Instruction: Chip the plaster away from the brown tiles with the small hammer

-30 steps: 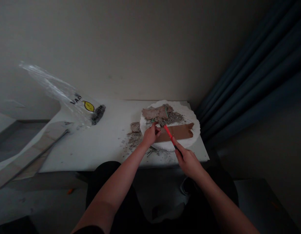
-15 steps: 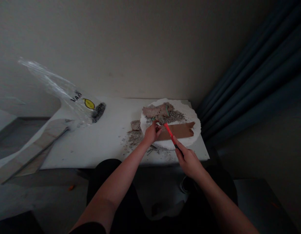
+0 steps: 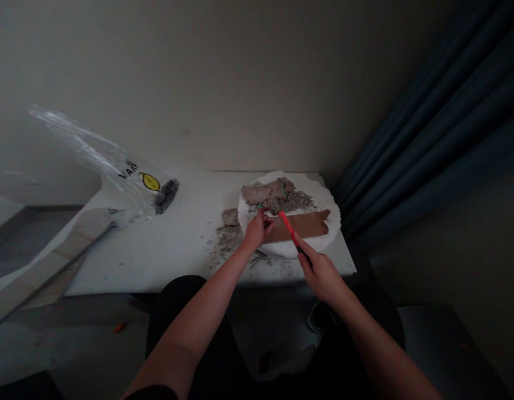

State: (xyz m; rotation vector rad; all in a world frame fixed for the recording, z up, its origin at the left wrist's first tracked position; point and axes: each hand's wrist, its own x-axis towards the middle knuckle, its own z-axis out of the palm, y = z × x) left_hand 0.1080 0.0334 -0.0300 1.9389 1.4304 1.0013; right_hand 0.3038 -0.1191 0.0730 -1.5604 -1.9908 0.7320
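My right hand is wrapped round the black grip of a red tool. The tool's red shaft slants up and left, and its far tip meets grey-brown crumbly chunks, so its working end is hard to make out. Close to that tip is my left hand, its fingers curled; what they pinch, if anything, is too small to tell. Behind both hands lies a cracked grey-brown block among loose rubble. A flat brown cardboard piece lies under the tool, on a round white sheet.
Grit and another chunk lie on the white table left of the sheet. A clear plastic bag with a yellow print stands farther left, near long flat boards. A dark curtain hangs at right.
The view has shifted slightly. Both hands and the red tool keep nearly the same place over the chunks and cardboard.
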